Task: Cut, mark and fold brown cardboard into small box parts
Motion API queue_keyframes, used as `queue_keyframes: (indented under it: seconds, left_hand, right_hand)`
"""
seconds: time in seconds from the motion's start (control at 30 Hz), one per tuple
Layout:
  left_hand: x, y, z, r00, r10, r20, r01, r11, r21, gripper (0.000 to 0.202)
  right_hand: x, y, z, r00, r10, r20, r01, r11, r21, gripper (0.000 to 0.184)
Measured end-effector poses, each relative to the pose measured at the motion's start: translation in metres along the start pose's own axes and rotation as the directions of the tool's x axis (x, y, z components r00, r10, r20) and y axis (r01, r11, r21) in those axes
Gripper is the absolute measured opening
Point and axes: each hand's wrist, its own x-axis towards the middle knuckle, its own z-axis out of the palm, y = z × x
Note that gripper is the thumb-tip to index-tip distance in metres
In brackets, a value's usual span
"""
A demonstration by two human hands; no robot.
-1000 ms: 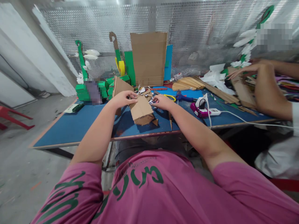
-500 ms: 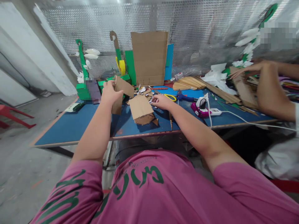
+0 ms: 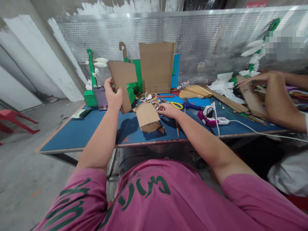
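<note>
Above the blue table (image 3: pixel 79 131), left of the middle, a cardboard piece (image 3: pixel 124 75) is held up on a tilt; whether it is folded or cut to an L cannot be told, nor whether its lower end is touching the tabletop. Its left edge is gripped by the left hand (image 3: pixel 113 94), with the thumb on the near side and the fingers partly hidden. To its right, a small cardboard box (image 3: pixel 148 115) is set on the table, its folded end turned toward the wearer. Just beside it the right hand (image 3: pixel 167 110) is lowered with fingers curled; whether anything is pinched in them cannot be made out.

As far as can be judged, the box has been cut and folded into shape, while the held piece has not been joined to it; its ragged end looks unfinished.

Behind the box, scraps (image 3: pixel 145 99) are strewn, with yellow-handled scissors (image 3: pixel 176 105) lying to the right. Farther back, a tall cardboard sheet (image 3: pixel 157 67) is stood before perforated metal (image 3: pixel 197 38). At the right, a magenta adapter (image 3: pixel 207 118) is plugged in, and a co-worker's hand (image 3: pixel 252 78) is seen beyond. On the left, a red stool (image 3: pixel 16 118) is placed on the concrete floor (image 3: pixel 19 179).
</note>
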Motion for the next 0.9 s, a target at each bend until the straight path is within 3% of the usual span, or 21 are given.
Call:
queue_keyframes:
  seconds: [0.1,0.17,0.3,0.37,0.47,0.63,0.7,0.77,0.9]
  left_hand:
    - [0.003,-0.003,0.007,0.995,-0.058,-0.086,0.044,0.987,-0.157,0.046]
    - [0.001,-0.002,0.011,0.993,-0.079,-0.088,0.058,0.972,-0.226,0.048]
    - [-0.008,0.005,0.019,0.997,0.018,-0.071,-0.037,0.963,-0.266,0.056]
    - [-0.016,0.007,0.026,0.999,0.040,-0.015,-0.042,0.973,-0.226,0.055]
    - [-0.028,0.006,0.040,0.992,-0.024,0.124,0.043,0.987,-0.154,0.051]
    - [-0.039,-0.002,0.060,0.966,-0.127,0.225,0.190,0.941,-0.281,0.052]
    - [-0.040,0.000,0.062,0.960,-0.135,0.246,0.211,0.927,-0.312,0.052]
    - [-0.041,0.006,0.061,0.953,-0.114,0.280,0.208,0.920,-0.332,0.050]
    - [-0.049,0.026,0.061,0.931,-0.046,0.362,0.215,0.870,-0.444,0.045]
  right_hand:
    - [0.002,0.003,0.002,1.000,-0.001,0.002,0.001,1.000,-0.008,0.023]
    - [0.002,0.005,0.003,1.000,-0.013,-0.001,0.013,1.000,0.005,0.023]
    - [0.004,0.009,0.005,1.000,-0.017,-0.024,0.018,0.999,0.045,0.020]
    - [0.006,0.009,0.006,1.000,-0.004,-0.022,0.005,0.998,0.068,0.018]
    - [0.009,0.008,0.008,0.997,-0.032,-0.067,0.037,0.996,0.083,0.014]
    - [0.010,0.001,0.005,0.931,-0.101,-0.351,0.196,0.949,0.246,0.028]
    - [0.007,-0.002,0.002,0.895,-0.130,-0.426,0.269,0.921,0.283,0.024]
    - [0.004,-0.003,0.000,0.885,-0.156,-0.438,0.304,0.907,0.292,0.019]
    - [0.001,-0.004,0.001,0.909,-0.235,-0.344,0.349,0.881,0.320,0.020]
